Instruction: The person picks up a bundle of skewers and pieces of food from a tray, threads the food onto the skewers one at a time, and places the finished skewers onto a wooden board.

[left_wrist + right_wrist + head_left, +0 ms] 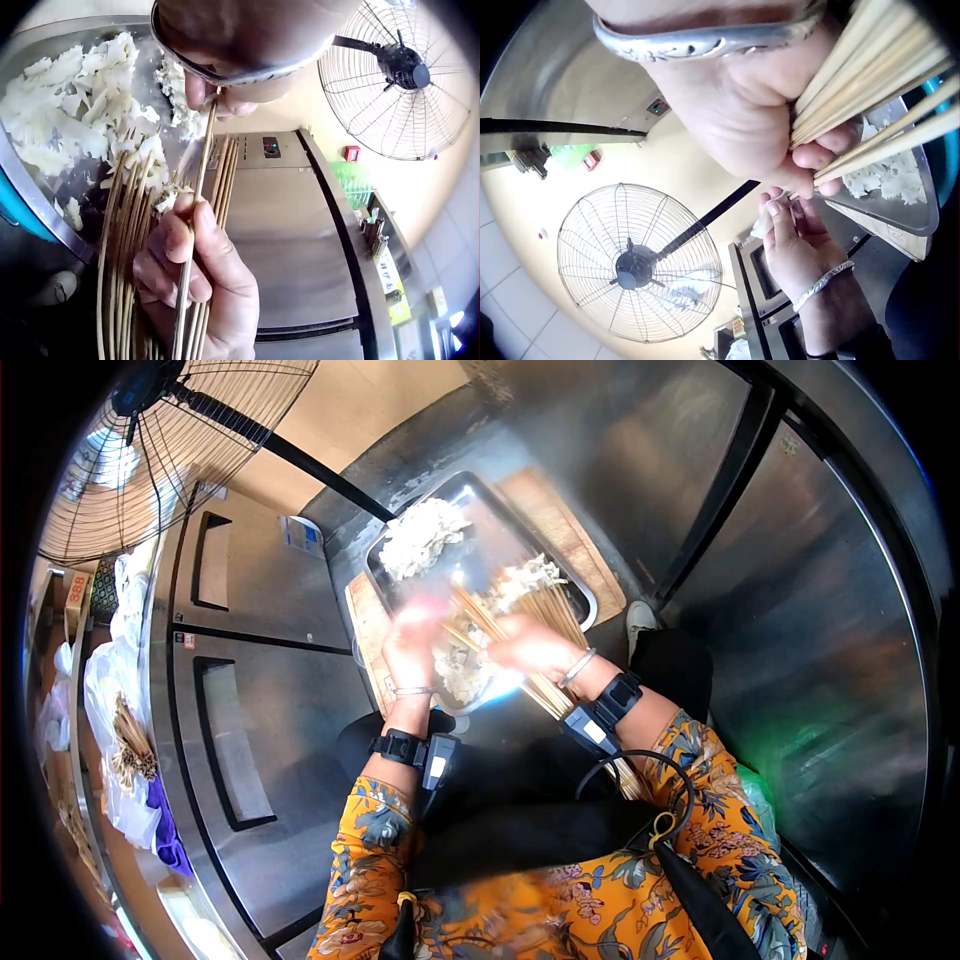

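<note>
My right hand [535, 648] grips a bundle of bamboo skewers [870, 67], with one skewer [201, 169] standing forward between thumb and fingers in the left wrist view. My left hand [412, 645], blurred in the head view, pinches a thin white food piece [763, 223] at that skewer's tip. Below both hands is a metal tray [590, 605]. A heap of white flaky pieces [425, 538] lies at its far left, and more loose pieces [460, 672] are at the near end. Skewers loaded with white pieces [528, 582] lie along the tray's right side.
Under the tray is a wooden board [570, 530]. A wire-caged fan [190, 450] stands at the upper left. Steel cabinets [260, 730] flank the left, and a steel panel [810, 630] rises on the right. Another skewer bundle [130, 745] lies on the left shelf.
</note>
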### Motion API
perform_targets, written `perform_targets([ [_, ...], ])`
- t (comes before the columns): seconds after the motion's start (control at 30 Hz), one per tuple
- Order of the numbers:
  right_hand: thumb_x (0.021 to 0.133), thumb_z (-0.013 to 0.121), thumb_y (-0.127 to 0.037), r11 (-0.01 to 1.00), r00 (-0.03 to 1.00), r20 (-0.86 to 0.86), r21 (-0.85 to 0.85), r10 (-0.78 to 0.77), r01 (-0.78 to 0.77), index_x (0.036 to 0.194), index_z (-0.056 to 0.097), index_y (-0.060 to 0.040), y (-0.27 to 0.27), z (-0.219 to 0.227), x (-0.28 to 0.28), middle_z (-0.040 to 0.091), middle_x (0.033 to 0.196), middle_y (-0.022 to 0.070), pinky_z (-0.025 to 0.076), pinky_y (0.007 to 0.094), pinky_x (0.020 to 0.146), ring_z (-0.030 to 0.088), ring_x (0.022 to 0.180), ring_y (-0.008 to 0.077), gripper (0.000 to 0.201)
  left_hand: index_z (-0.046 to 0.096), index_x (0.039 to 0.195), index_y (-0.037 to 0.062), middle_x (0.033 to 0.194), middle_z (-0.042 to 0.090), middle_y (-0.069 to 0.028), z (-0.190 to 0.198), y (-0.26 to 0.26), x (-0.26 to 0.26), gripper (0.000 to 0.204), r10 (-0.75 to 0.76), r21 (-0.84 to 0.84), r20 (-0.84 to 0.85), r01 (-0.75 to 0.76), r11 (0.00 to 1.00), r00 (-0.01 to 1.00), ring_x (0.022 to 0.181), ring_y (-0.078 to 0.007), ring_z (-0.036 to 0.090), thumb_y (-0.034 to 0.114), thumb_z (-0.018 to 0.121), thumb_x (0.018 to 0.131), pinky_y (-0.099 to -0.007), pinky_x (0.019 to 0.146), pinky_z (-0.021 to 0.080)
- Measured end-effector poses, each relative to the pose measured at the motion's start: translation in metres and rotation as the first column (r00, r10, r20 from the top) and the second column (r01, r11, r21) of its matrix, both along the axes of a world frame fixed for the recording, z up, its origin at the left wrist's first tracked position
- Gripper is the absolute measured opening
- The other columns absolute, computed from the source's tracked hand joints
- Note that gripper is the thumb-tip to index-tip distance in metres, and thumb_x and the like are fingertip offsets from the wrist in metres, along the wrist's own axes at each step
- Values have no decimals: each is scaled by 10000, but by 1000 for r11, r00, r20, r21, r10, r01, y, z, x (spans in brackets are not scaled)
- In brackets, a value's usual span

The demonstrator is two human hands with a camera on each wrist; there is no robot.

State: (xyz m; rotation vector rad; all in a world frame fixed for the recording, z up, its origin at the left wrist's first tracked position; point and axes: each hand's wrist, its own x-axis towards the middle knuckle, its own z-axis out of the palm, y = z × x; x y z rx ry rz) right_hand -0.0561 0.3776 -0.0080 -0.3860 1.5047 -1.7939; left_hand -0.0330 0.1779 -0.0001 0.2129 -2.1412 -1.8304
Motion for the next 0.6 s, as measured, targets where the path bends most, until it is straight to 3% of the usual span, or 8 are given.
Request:
perform_targets([
  [0.1, 781, 564, -108, 999, 999, -35, 38, 7, -5, 833, 580, -4, -1, 4, 0, 522, 667, -22, 400, 218, 504, 480, 583, 61, 118, 585, 1015, 11, 971, 620, -72, 6, 9, 5, 182, 13, 53, -1, -13, 999, 1000, 894, -131, 587, 97, 548, 858, -223, 706, 490],
  [0.13, 780, 562, -107, 999, 999, -41, 45, 8, -6, 831, 580, -5, -1, 4, 1, 520, 664, -24, 398, 219, 503, 477, 582, 60, 116, 589, 989, 14, 986, 615, -73, 13, 8, 6, 169, -9, -4, 35, 9, 1000, 999, 889, -134, 588, 115, 547, 862, -223, 688, 494],
  [0.23, 782, 574, -146, 999, 999, -43, -24, -29, 28, 753, 559, -33, 0, 8, 4, 484, 562, -24, 346, 226, 421, 441, 468, 65, 117, 581, 995, 28, 981, 615, -71, 12, 8, 0, 169, 103, 184, 83, -117, 976, 991, 854, -150, 603, 127, 543, 864, -221, 657, 499],
  [0.33, 790, 569, -154, 998, 999, -28, -49, -37, 36, 765, 562, -36, -2, -2, 2, 486, 568, -25, 345, 223, 423, 440, 470, 63, 121, 528, 1058, 42, 956, 617, -96, -2, -7, -10, 207, 31, 399, 227, -122, 909, 973, 807, -177, 621, 122, 533, 867, -213, 616, 502],
  [0.43, 798, 560, -161, 997, 998, -41, -53, -55, 53, 779, 567, -39, 1, 7, 4, 487, 574, -27, 341, 220, 423, 439, 475, 60, 123, 462, 1117, 55, 934, 616, -126, 11, -1, -12, 258, -18, 379, 263, -86, 922, 965, 778, -200, 632, 108, 517, 870, -204, 578, 501],
  [0.53, 797, 558, -162, 999, 1000, -8, -44, -30, 30, 787, 567, -34, 0, 6, 4, 491, 580, -24, 349, 219, 427, 444, 481, 61, 128, 428, 1126, 57, 933, 614, -146, 18, 9, -13, 270, 125, 277, 300, -211, 937, 946, 783, -214, 635, 97, 509, 871, -206, 570, 506],
  [0.6, 790, 562, -154, 999, 999, -28, -29, -35, 34, 794, 567, -33, -1, 5, 4, 495, 582, -21, 354, 218, 430, 448, 484, 61, 122, 445, 1124, 46, 935, 615, -143, 18, 7, -13, 262, 87, 266, 279, -164, 950, 956, 800, -213, 634, 94, 502, 873, -211, 586, 512],
])
